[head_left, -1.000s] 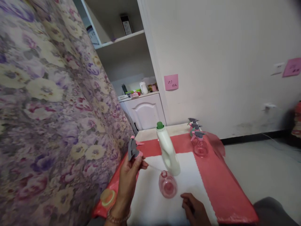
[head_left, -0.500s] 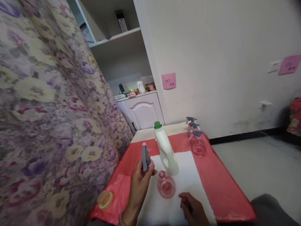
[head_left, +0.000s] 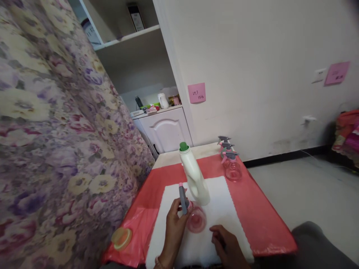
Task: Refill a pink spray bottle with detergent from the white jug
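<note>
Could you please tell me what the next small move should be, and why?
Probably bring the right hand in to steady the clear pink bottle: the left hand holds the gray-and-pink trigger sprayer at the bottle's neck, while the right hand sits apart.

A gray spray head (head_left: 183, 201) sits at the pink bottle's (head_left: 196, 221) mouth.
</note>
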A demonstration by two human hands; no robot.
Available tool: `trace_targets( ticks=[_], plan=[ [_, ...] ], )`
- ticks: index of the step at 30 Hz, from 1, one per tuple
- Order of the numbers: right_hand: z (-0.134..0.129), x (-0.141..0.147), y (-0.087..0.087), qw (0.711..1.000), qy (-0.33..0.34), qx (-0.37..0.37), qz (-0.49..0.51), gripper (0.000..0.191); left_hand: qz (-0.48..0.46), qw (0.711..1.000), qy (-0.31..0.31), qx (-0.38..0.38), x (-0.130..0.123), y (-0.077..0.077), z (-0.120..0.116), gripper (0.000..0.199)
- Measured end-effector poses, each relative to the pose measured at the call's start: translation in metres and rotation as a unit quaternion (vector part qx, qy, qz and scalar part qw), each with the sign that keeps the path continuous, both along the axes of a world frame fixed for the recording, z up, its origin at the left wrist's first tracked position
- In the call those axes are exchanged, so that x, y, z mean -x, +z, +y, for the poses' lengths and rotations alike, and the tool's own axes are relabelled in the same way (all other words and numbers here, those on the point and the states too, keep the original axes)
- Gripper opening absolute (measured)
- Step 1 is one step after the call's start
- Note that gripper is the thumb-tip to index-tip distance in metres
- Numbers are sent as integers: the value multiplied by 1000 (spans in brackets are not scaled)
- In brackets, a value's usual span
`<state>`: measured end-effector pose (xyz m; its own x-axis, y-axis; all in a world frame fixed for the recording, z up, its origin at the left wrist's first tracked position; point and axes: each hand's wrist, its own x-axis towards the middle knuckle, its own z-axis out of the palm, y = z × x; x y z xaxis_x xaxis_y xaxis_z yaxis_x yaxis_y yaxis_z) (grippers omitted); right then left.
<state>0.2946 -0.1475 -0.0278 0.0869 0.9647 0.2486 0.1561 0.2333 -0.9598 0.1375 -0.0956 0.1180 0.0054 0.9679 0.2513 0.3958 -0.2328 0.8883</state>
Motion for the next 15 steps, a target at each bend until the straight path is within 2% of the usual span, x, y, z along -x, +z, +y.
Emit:
trace_targets(
  ticks=[4, 9, 13, 15],
  plan=[
    [-2, 0, 1, 1000, -6, -5, 0, 37, -50, 999, -7, 19, 0, -5, -1, 30],
    [0, 1, 3, 1000, -16, -17, -2, 28, -62, 998, -5, 23, 2, -8, 1, 34],
    [9, -1, 20, 1000, 6, -17, -9, 20, -44, 999, 1, 19, 2, -8, 5, 29],
    [17, -2, 33, 999, 15, -27, -25, 30, -34, 999, 1, 13, 1, -8, 7, 28]
  ],
)
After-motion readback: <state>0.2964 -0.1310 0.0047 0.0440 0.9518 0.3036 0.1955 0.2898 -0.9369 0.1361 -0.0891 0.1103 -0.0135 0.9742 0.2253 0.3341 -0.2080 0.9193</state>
